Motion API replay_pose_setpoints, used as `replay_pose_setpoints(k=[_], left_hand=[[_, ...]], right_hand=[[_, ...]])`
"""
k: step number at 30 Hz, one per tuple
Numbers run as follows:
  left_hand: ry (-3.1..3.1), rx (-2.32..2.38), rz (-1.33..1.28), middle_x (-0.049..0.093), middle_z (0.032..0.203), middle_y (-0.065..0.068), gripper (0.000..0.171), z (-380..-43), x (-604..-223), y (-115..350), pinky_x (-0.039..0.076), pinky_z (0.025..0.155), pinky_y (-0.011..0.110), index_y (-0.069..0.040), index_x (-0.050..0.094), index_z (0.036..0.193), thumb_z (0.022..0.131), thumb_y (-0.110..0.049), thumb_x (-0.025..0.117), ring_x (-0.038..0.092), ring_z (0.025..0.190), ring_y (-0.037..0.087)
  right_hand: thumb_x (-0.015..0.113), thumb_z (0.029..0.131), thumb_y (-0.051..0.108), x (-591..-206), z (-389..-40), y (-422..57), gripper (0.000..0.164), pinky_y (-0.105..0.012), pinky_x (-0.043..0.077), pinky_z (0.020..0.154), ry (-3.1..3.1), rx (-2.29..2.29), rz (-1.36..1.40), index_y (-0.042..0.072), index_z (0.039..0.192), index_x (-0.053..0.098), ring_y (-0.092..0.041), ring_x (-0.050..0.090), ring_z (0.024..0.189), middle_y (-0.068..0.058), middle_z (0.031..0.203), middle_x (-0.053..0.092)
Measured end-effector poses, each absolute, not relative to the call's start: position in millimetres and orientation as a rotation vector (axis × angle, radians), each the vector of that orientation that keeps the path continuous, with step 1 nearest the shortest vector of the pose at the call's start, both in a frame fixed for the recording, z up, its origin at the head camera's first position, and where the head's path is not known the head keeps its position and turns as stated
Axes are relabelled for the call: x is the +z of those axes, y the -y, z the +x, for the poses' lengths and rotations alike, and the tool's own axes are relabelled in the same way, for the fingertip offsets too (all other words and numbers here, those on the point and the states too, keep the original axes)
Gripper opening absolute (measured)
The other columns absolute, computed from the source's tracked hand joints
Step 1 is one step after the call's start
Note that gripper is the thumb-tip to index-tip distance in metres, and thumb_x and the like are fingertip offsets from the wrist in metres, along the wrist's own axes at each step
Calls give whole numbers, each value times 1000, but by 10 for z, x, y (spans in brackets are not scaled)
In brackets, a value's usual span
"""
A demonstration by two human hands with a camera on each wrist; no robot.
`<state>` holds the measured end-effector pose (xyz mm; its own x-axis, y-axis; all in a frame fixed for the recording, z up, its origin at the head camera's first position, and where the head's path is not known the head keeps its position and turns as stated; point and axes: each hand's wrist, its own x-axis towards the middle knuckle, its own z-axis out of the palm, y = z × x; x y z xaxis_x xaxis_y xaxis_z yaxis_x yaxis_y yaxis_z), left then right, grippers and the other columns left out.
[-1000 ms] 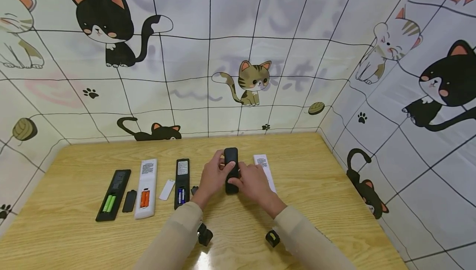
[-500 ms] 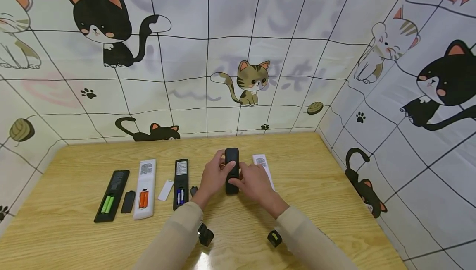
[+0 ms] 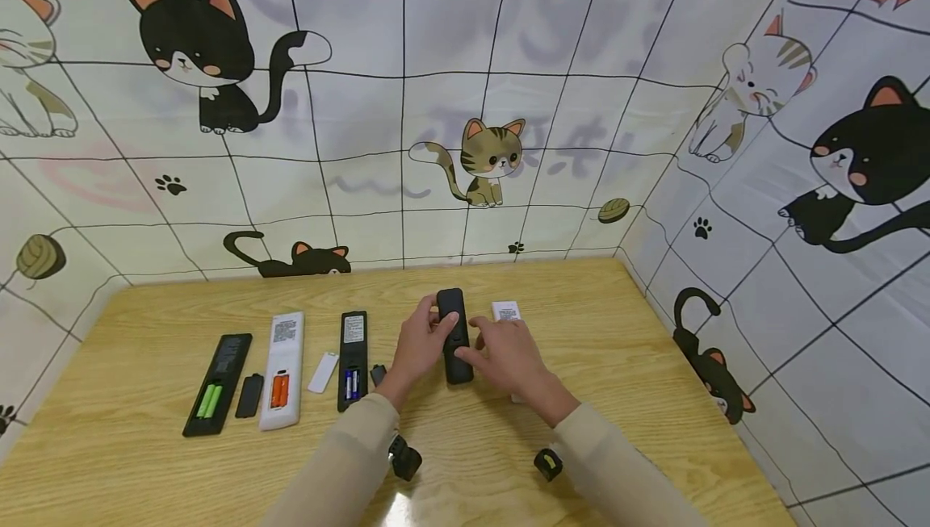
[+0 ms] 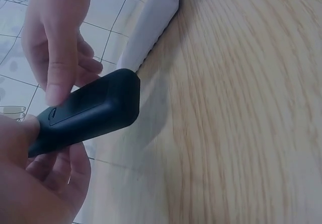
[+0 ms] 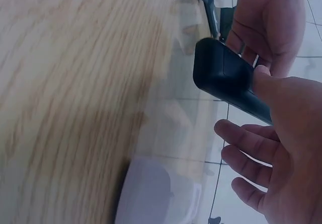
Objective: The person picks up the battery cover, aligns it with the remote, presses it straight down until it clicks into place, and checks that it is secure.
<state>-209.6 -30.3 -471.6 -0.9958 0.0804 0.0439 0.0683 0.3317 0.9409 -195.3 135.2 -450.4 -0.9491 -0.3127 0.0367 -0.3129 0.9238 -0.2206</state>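
Note:
A black remote control (image 3: 457, 367) is held up off the table in my left hand (image 3: 417, 345), its thumb across the near face and its fingers behind. In the left wrist view, a battery cover (image 4: 83, 100) with a small latch mark appears shut on the remote's back. My right hand (image 3: 508, 353) is beside the remote's lower part. Its thumb touches the casing near the cover, while its other fingers are spread and apart from the remote in the right wrist view. Behind the right hand lies a white remote control (image 3: 506, 311), partly hidden.
To the left lie a black remote (image 3: 227, 361) with green batteries, a white remote (image 3: 286, 333) with orange ones and a black remote (image 3: 353, 329) with blue ones. Loose covers, black (image 3: 249, 395) and white (image 3: 323, 372), lie between them. A cat-print cloth (image 3: 378, 131) stands behind.
My right hand has loosened its fingers from the remote's side and shifted slightly right. The remote's lower end has swung a little to the right; my left hand keeps its hold.

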Motion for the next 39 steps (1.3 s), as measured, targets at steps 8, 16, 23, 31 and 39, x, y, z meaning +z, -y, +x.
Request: replay_pose_setpoints(k=[8,16,23,31,39], left_hand=[[-2507,1744,56,70,105,14,42,-2083,-4756,242,50,74,34,-11,50,133,99,-35,55,67,87,21],[-2541,1683,83,69,101,17,43,-2057,-4776,148,49,67,31,-3,53,128,100,-36,55,66,77,18],[-2508,1639,46,68,101,16,44,-2085,-4843,79,47,68,31,-2,52,129,100,-35,55,64,79,20],[-2570,1533,-2,70,99,14,40,-2106,-4904,15,48,68,30,-1,57,120,98,-35,58,64,78,19],[-2616,1464,-68,70,100,14,44,-2098,-4869,-24,50,65,29,1,60,118,95,-36,62,64,75,18]], right_hand=[[58,92,54,-4480,-1960,-1514,55,-48,43,98,3026,367,470,15,131,59,-20,67,93,5,91,74],[61,93,50,-4495,-1956,-1655,50,-49,40,101,3007,364,457,16,129,60,-25,66,99,4,93,73],[65,91,46,-4498,-1923,-1737,46,-51,42,98,2952,377,465,16,126,62,-25,66,97,5,89,72],[64,92,45,-4491,-1878,-1789,46,-50,43,96,2933,374,465,16,127,62,-24,65,94,4,92,73],[64,92,45,-4510,-1871,-1814,42,-49,44,94,2914,342,476,17,123,64,-22,65,92,4,91,73]])
